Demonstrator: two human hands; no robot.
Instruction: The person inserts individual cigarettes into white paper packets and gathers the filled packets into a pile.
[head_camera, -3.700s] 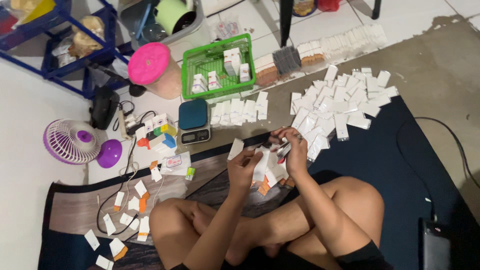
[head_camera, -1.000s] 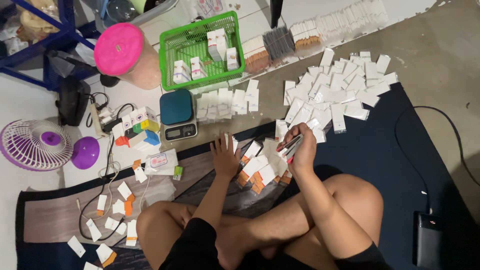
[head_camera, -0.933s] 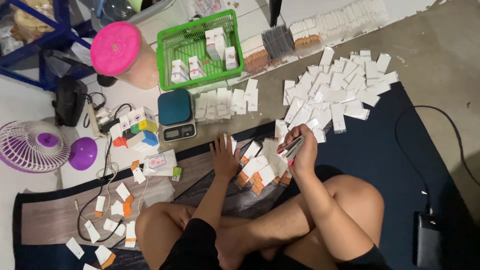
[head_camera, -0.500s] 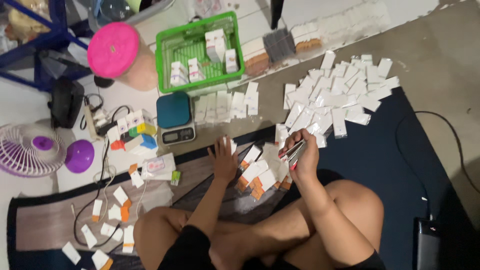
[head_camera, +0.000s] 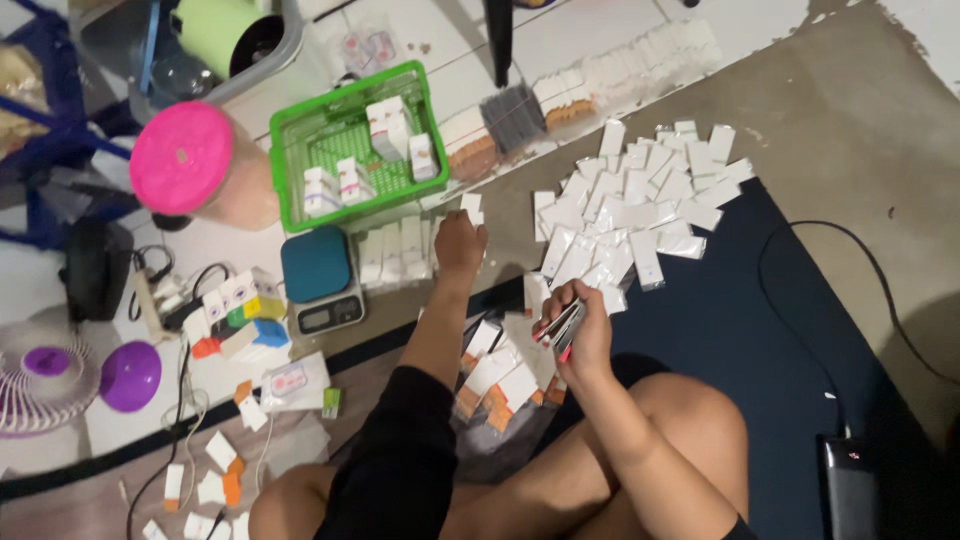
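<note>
Left hand (head_camera: 459, 243) sets a white packet (head_camera: 471, 206) down at frame centre by the rows (head_camera: 395, 253), right hand (head_camera: 583, 325) grips a stack (head_camera: 560, 326); a big pile (head_camera: 640, 205) upper right looks unsorted.

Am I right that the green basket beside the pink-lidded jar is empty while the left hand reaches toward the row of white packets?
Not quite: the green basket holds several small white boxes, as the head view shows. The left hand does reach toward the white packets.

Left hand (head_camera: 458, 240) reached forward, now holding a white packet (head_camera: 471, 207)
</note>
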